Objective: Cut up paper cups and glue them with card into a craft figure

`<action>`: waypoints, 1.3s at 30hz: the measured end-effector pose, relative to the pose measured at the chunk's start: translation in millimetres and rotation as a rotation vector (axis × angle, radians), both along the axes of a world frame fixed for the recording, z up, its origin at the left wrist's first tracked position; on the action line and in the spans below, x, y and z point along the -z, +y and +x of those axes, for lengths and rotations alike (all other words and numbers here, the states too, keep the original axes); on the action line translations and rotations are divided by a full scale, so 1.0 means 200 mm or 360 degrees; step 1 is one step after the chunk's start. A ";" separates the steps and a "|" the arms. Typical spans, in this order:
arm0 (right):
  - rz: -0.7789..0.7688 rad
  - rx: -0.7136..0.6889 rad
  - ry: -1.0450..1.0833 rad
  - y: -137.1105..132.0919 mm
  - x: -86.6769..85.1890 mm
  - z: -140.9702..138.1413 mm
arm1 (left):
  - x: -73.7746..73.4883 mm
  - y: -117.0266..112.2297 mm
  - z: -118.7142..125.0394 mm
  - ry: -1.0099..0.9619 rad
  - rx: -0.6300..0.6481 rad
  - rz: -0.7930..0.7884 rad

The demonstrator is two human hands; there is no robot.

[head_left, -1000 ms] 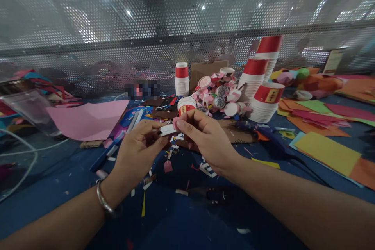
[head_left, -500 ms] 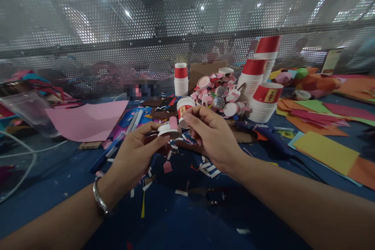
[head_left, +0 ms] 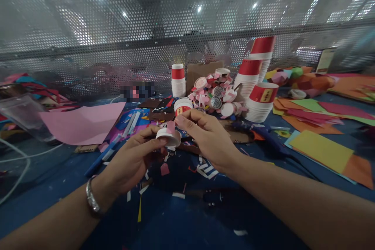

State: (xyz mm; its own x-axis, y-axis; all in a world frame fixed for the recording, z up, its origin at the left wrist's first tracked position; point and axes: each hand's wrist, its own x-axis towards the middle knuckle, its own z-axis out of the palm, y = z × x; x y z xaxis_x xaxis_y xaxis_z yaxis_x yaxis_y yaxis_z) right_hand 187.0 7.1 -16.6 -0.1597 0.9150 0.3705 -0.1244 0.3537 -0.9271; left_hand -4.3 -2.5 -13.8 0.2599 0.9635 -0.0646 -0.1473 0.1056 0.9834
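Close in front of me, my left hand (head_left: 137, 150) grips a white round paper-cup base (head_left: 167, 138) between thumb and fingers, tilted. A pink paper tab (head_left: 170, 126) stands up from its upper edge. My right hand (head_left: 206, 134) is closed in a pinch, its fingertips right beside the tab; whether they hold it or some small piece, I cannot tell. Just behind these fingertips is a red and white paper cup (head_left: 183, 105), its lower part hidden by the hand.
Behind lies a heap of cup bases with pink tabs (head_left: 218, 95), between stacks of paper cups (head_left: 178, 80) (head_left: 260, 103). A blue glue gun (head_left: 269, 140) lies right, near coloured paper (head_left: 322, 146). Left are pink paper (head_left: 83, 123) and a clear container (head_left: 25, 117). Paper scraps litter the blue tabletop.
My right fingertips have moved left, closer to the pink tab. The cup base in my left hand has tilted, showing more of its underside or inside. The whole view has shifted slightly.
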 end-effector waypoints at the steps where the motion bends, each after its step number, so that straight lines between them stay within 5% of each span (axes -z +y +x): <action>1: -0.0055 -0.0036 0.0014 0.00 0.00 0.00 | 0.00 0.00 0.00 -0.0001 0.0013 -0.0010; 20: -0.0041 -0.0132 -0.0046 -0.01 0.01 0.00 | 0.00 -0.01 0.02 0.0314 -0.0094 0.0496; 39: -0.0112 -0.0215 -0.0034 -0.01 0.01 -0.01 | 0.00 -0.03 0.02 0.0439 -0.0224 0.0607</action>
State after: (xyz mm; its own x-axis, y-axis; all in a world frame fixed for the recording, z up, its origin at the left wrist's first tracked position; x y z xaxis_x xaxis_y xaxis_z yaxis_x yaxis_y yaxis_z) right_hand 185.8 4.8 -19.0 -0.2905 0.9082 0.3013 -0.1463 0.2690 -0.9520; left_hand -0.1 -7.9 -12.8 0.1486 0.9564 0.2514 0.1371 -0.2717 0.9526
